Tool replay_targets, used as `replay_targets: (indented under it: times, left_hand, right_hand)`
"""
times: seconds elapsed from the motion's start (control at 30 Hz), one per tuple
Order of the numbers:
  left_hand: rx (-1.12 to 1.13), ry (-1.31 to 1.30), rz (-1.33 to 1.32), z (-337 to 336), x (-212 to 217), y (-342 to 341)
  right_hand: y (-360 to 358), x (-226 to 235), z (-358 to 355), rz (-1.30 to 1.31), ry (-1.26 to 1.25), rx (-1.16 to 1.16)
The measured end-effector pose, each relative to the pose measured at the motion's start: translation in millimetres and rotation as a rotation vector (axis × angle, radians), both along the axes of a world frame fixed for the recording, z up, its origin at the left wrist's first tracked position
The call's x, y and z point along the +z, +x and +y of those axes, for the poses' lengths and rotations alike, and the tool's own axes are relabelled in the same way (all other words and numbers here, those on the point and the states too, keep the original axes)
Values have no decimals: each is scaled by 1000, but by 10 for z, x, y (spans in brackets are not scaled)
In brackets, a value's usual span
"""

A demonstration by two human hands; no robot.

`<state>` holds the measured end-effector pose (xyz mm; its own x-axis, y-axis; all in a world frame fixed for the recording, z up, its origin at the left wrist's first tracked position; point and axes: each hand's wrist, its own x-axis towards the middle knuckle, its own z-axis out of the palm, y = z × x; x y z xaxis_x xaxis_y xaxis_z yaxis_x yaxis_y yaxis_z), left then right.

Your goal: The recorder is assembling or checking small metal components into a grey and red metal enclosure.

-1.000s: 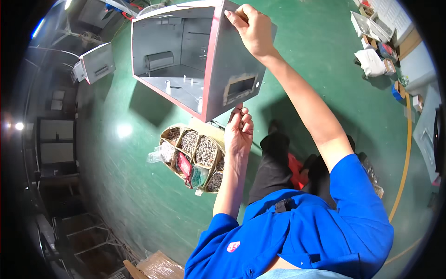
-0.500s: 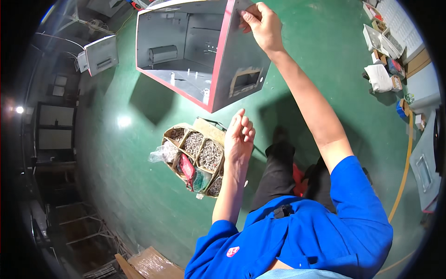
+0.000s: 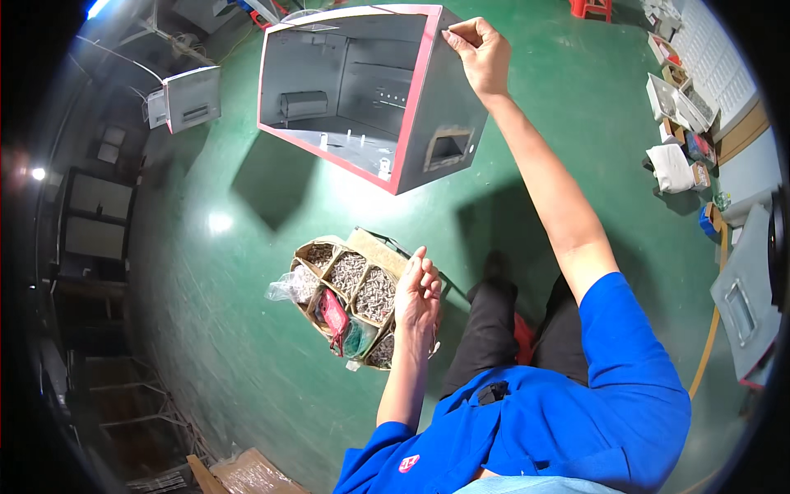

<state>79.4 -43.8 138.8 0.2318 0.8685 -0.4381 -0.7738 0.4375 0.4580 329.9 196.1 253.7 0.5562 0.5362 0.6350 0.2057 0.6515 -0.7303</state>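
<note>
A grey metal cabinet (image 3: 448, 99) with a pink-red rim faces me with its open side, raised above the floor. Inside are a small box-shaped part and several white posts; its right wall has a rectangular cutout. My right hand (image 3: 484, 64) pinches thumb and fingers together by the upper part of that right wall; whatever they hold is too small to make out. Lower down, my left hand (image 3: 417, 290) is held palm up with curled fingers, their contents hidden. It overlaps the edge of a divided cardboard tray (image 3: 329, 276) of small metal fasteners (image 3: 376, 295).
In the tray lie a red packet (image 3: 333, 313) and clear plastic bags. Another grey panel box (image 3: 193, 99) stands at the far left. Bins and a white bag (image 3: 673, 167) line the right wall. A red stool (image 3: 591, 8) is at the back; wrapped cardboard (image 3: 259, 475) lies lower left.
My left hand has lowered away from the cabinet toward the tray. My right hand has shifted slightly down along the cabinet wall. The whole view has shifted a little.
</note>
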Motion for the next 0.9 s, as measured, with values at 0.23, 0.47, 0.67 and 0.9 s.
replay_targets:
  times: [0.23, 0.47, 0.67, 0.9]
  left_hand:
    - [-25, 29, 13, -73, 0, -137]
    - [-73, 149, 97, -127, 102, -158]
    - [-87, 318, 203, -212, 422, -165]
    - [-46, 424, 184, -374, 748, -267]
  right_hand:
    - [-8, 85, 78, -219, -72, -88]
    - [-57, 103, 166, -257, -225, -67]
    - [-575, 26, -737, -116, -382, 782]
    - [-1223, -79, -1819, -773, -493, 1173]
